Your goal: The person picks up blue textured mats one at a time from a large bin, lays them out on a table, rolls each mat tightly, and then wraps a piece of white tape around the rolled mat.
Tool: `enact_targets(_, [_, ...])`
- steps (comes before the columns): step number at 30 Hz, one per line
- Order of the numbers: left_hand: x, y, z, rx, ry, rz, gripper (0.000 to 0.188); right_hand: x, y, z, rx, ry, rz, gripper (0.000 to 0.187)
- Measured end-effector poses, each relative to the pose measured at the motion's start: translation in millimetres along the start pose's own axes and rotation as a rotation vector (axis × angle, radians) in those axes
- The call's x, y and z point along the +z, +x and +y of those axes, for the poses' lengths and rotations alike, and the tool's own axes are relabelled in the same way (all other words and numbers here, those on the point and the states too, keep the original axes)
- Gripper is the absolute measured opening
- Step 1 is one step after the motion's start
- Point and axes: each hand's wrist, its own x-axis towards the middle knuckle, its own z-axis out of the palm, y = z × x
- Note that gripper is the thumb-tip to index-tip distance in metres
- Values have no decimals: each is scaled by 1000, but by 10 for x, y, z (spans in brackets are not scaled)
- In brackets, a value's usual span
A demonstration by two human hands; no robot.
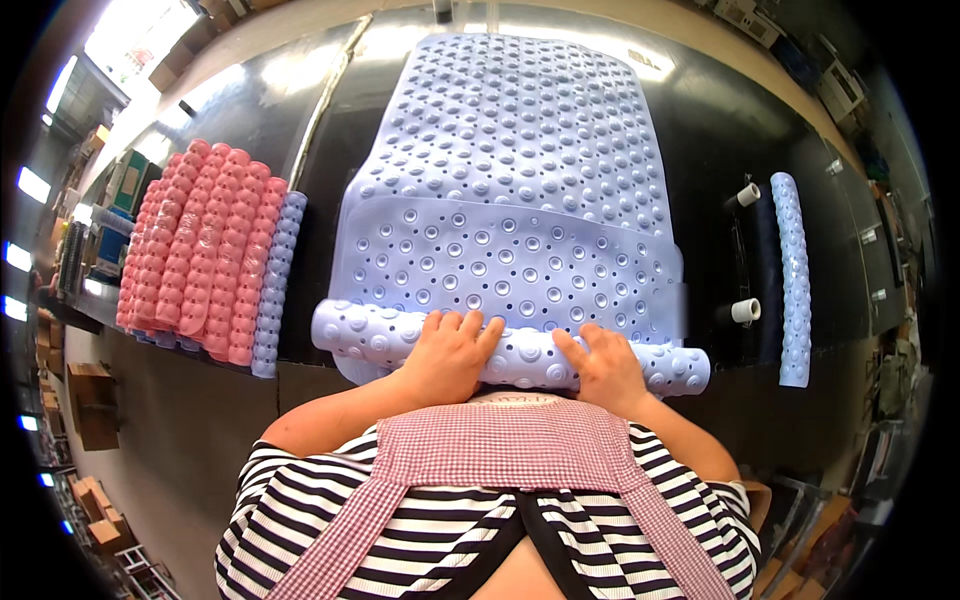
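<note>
A pale blue bath mat with suction cups lies stretched out over the black table; its flat part point(530, 110) runs away from me, bumpy side up. Closer in, a layer point(500, 255) with ring-shaped cups overlaps it. The near end is wound into a thick roll point(525, 360) along the table's front edge. My left hand point(450, 355) is closed over this roll left of its middle, fingers curved across the top. To the right of the middle, my right hand point(605, 368) grips the same roll, thumb toward the left hand. My palms' undersides are hidden.
Several pink rolled mats point(205, 250) are stacked on the left, with a slim blue roll point(280, 285) beside them. A blue rolled mat point(792, 280) lies at the right, near two white tube ends point(746, 311) on the black table point(830, 230). Cardboard boxes point(93, 405) stand on the floor at left.
</note>
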Motion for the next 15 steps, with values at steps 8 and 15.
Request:
enact_targets(8, [-339,394,-267,113,-218,-24,90,-232,380,262,134,245,-206,89])
enact_targets(15, [-270,430,-248,146,-152,156,72,-253,712,634,341,565,-249,72])
